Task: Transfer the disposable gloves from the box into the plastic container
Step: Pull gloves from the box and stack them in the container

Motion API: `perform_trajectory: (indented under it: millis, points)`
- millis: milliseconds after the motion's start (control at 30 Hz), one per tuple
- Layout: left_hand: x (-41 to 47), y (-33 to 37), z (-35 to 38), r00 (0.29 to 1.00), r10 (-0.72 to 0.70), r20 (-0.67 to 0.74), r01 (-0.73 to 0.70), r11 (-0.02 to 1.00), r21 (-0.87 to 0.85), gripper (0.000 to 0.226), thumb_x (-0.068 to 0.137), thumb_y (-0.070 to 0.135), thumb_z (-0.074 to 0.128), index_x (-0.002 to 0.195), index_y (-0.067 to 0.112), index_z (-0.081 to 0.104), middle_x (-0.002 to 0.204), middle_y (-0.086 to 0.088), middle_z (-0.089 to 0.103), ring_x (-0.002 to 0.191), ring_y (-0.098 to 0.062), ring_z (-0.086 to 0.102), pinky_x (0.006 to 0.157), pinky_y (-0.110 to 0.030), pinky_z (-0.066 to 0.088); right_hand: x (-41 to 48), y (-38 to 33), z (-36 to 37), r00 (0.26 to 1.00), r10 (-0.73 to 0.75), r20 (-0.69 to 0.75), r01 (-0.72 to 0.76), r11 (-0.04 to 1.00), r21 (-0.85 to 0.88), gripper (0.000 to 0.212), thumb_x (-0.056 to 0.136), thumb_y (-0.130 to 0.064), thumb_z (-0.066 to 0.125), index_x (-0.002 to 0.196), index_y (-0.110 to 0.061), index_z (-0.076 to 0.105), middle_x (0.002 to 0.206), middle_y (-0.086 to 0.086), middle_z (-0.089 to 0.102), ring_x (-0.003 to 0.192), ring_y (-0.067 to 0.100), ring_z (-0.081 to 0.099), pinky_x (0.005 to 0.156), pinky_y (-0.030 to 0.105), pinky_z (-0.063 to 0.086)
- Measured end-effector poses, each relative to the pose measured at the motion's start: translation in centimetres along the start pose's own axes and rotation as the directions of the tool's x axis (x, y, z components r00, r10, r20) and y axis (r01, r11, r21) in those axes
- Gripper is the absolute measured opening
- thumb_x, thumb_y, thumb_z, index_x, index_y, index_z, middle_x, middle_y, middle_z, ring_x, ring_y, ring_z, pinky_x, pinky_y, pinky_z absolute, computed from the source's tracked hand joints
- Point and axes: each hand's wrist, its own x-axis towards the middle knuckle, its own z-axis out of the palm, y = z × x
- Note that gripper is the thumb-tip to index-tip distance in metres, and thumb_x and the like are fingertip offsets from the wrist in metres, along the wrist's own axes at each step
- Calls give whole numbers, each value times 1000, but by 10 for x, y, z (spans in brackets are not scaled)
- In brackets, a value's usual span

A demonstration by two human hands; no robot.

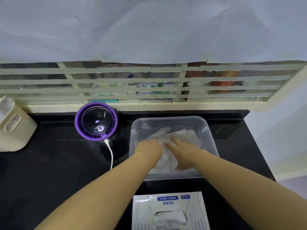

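A clear plastic container [211, 135] sits on the black counter, with a crumpled pile of thin translucent disposable gloves [186, 133] inside. Both hands are down in the container on top of the pile. My left hand [148, 146] rests with its fingers curled against the gloves at the left side. My right hand [182, 150] lies flat on the gloves with fingers spread. The white glove box [169, 203] lies at the near edge, and more gloves [170, 219] show through its oval opening.
A round purple and black device [96, 122] with a white cable [111, 153] stands left of the container. A beige holder [15, 128] is at the far left. Behind the counter runs a taped window ledge [149, 106].
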Motion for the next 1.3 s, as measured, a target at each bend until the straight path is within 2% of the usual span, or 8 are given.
perform_trajectory:
  millis: [200, 400, 567, 767, 867, 1000, 1133, 1300]
  points:
    - [8, -1, 7, 982, -52, 180, 51, 999, 11, 63, 92, 12, 58, 146, 7, 27, 151, -14, 22, 122, -31, 50, 85, -34, 44, -17, 11, -17, 997, 51, 58, -65, 964, 260, 91, 84, -30, 70, 152, -21, 10, 157, 4, 12, 137, 27, 31, 103, 35, 38]
    - [-1, 1, -4, 975, -23, 222, -16, 985, 172, 51, 95, 18, 57, 142, 9, 39, 144, -12, 35, 122, -31, 50, 92, -36, 45, -58, 5, -57, 991, 18, -133, -7, 996, 85, 47, 94, -28, 56, 139, -20, 45, 144, 2, 44, 129, 21, 42, 106, 34, 36]
    - [-39, -12, -19, 991, 53, -121, -46, 997, 59, 37, 97, 20, 52, 134, 17, 48, 138, -1, 42, 108, -24, 59, 78, -35, 50, -116, -14, -72, 885, -126, -448, 182, 980, 83, 33, 95, -34, 52, 127, -29, 57, 127, -11, 56, 110, 5, 47, 95, 20, 36]
    - [-122, -11, 5, 726, 285, -626, -502, 842, -199, 29, 92, 29, 43, 107, 22, 66, 101, 9, 63, 68, -13, 65, 54, -30, 53, -139, -43, -3, 915, -359, -187, 379, 921, 90, 31, 96, -32, 52, 125, -27, 60, 118, -11, 59, 100, 6, 55, 91, 22, 45]
    - [-129, -2, 37, 841, 371, -394, -481, 846, -231, 30, 96, 37, 47, 120, 27, 61, 117, 12, 57, 96, -10, 61, 77, -29, 51, -128, -47, 36, 924, -361, -128, 367, 930, 26, 37, 97, -31, 49, 133, -28, 53, 129, -7, 48, 110, 15, 53, 93, 31, 45]
    - [-126, 10, 71, 921, 365, -139, -390, 877, -282, 71, 83, 55, 63, 145, 35, 36, 153, 6, 23, 139, -16, 25, 115, -28, 19, -116, -50, 63, 899, -377, -223, 382, 924, -20, 33, 97, -35, 47, 127, -30, 59, 123, -3, 49, 100, 19, 56, 83, 32, 48]
    - [-124, 15, 91, 933, 354, -73, -359, 885, -298, 96, 75, 61, 68, 150, 43, 11, 160, 8, -5, 147, -17, 3, 121, -42, 2, -112, -51, 82, 856, -404, -322, 416, 909, -33, 13, 81, -30, 69, 94, -27, 72, 91, -1, 60, 69, 16, 62, 57, 24, 52]
    - [-119, 12, 101, 927, 373, -22, -364, 888, -282, 112, 68, 69, 68, 149, 47, -7, 158, 13, -21, 147, -16, -11, 119, -49, -4, -103, -56, 93, 848, -414, -331, 426, 904, -37, 14, 67, -37, 82, 72, -32, 71, 77, -7, 53, 59, 6, 51, 51, 15, 33]
